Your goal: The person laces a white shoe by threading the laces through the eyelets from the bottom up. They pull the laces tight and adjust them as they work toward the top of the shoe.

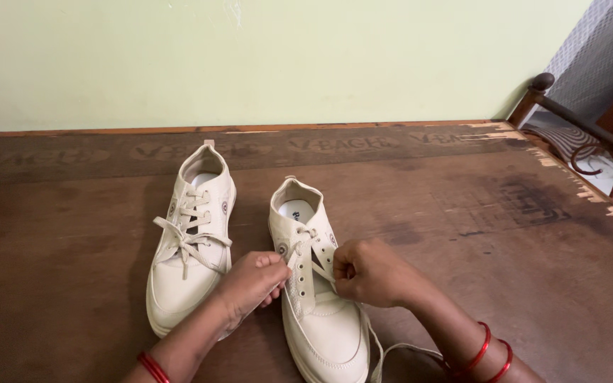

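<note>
Two cream lace-up sneakers stand side by side on a dark brown wooden surface (505, 234), toes toward me. The left sneaker (189, 248) has its laces tied in a loose bow. Over the right sneaker (317, 298), both hands work the lace (311, 250). My left hand (250, 284) is closed at the shoe's left eyelet row, pinching the lace. My right hand (370, 273) is a fist gripping the lace at the right eyelet row. A loose lace end (399, 349) trails off the shoe to the right, under my right wrist. Red bangles circle both wrists.
A pale green wall (285, 57) rises behind the surface's far edge. At the right, a dark metal rail with a round knob (542, 84) and curled ironwork borders the worn, chipped edge, with patterned fabric beyond it.
</note>
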